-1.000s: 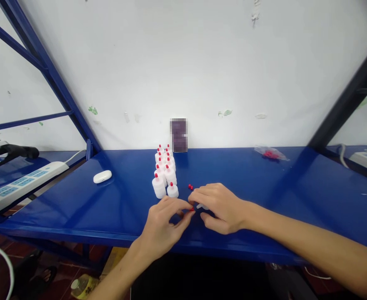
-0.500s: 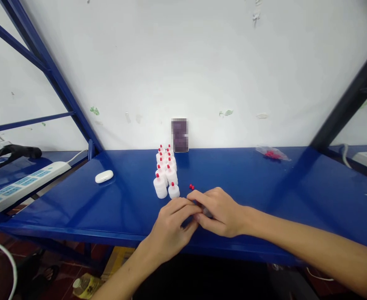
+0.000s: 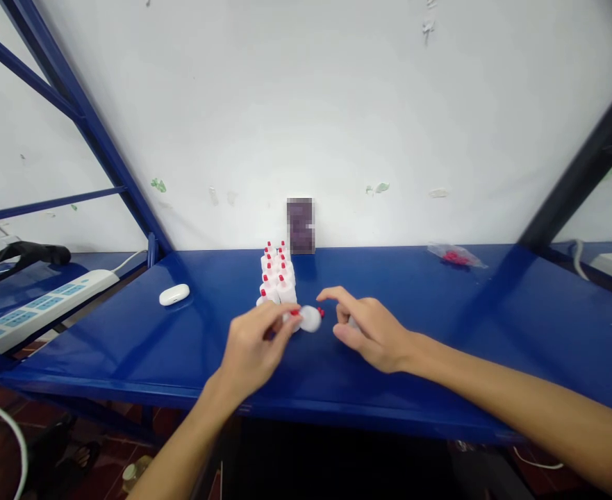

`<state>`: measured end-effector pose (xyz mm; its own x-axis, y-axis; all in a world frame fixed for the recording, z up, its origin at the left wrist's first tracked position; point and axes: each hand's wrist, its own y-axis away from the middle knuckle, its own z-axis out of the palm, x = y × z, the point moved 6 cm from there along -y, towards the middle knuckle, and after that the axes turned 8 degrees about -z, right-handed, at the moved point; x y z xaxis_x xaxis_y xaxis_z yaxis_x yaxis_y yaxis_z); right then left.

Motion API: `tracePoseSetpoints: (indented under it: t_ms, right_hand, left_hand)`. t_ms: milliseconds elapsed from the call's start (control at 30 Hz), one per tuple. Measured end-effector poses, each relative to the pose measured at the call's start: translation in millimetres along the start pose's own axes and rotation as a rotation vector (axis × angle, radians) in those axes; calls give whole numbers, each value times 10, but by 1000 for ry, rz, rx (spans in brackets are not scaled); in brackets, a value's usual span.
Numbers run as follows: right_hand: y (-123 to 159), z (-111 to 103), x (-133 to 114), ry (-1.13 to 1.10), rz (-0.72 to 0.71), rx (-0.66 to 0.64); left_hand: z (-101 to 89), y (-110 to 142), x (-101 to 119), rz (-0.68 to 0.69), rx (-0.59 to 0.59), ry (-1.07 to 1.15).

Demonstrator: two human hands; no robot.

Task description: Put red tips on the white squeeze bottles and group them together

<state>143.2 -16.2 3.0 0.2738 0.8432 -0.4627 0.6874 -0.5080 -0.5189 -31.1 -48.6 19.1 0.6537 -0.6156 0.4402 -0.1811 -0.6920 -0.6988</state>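
My left hand [image 3: 256, 340] pinches the red tip of a round white lid [image 3: 310, 319], which is turned sideways with its disc toward the right. Close behind the left hand stand white bottles [image 3: 286, 288] with red tips, in two rows; the front ones are partly hidden by it. My right hand [image 3: 371, 330] is a little apart, index finger stretched out and the other fingers curled round a whitish translucent piece [image 3: 353, 323], mostly hidden in the palm. Between the hands lie small red caps [image 3: 321, 312] on the blue table [image 3: 420, 298].
A clear bag with red caps [image 3: 456, 257] lies at the back right. A dark pixelated rectangle [image 3: 300, 226] leans on the wall. To the left are a white earphone case [image 3: 174, 295] and a power strip [image 3: 50, 302]. Blue frame posts [image 3: 92, 132] rise at the sides.
My hands were together at the table's front and are now apart. The left has moved left and up with the red-tipped lid; the right has lifted slightly, its index finger stretching out.
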Motion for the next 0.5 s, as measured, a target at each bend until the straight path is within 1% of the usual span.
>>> tracePoseSetpoints:
  t_ms: [67, 100, 167, 267, 367, 433, 500]
  right_hand:
    - [22, -67, 103, 38, 48, 39]
    - [32, -87, 137, 49, 58, 50]
    - [41, -106, 165, 68, 57, 59]
    - [25, -94, 134, 108, 38, 39]
    - [-12, -65, 108, 212, 82, -31]
    - [-32, -44, 117, 305, 131, -116]
    - [-43, -33, 128, 387, 146, -201]
  left_hand:
    - [-86, -69, -132, -45, 53, -92]
    - [-103, -96, -175, -56, 61, -134]
    - [-89, -135, -220, -68, 42, -218]
    - [-2, -163, -247, -98, -35, -351]
    - [64, -162, -268, -122, -88, -448]
    - [64, -157, -281, -129, -74, -451]
    - [46, -153, -287, -125, -41, -416]
